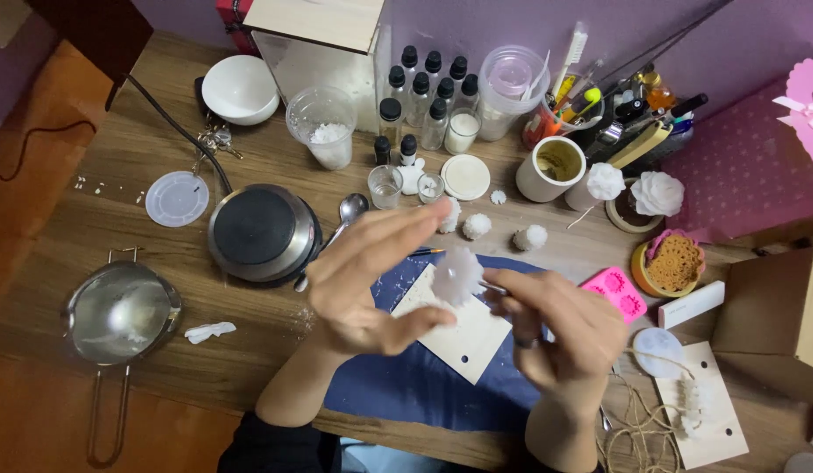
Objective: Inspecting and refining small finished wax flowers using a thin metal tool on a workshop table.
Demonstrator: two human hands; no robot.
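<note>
My left hand (371,280) is raised over the blue mat (424,385) with fingers spread, its thumb and fingertips touching a blurred white fluffy flower-shaped piece (457,273). Facing it, my right hand (560,328), a ring on one finger, pinches a thin metal tool (492,286) whose tip meets the white piece. Beneath both hands lies a pale wooden board (463,337) on the mat. Similar white puffs (477,226) sit on the table just beyond.
A small round hot plate (262,232) and a metal melting pot (122,315) stand to the left. Several dark-capped bottles (428,92), cups, a white bowl (240,88), a spoon (347,213), a pink silicone mould (617,292), twine and a cardboard box (779,311) crowd the back and right.
</note>
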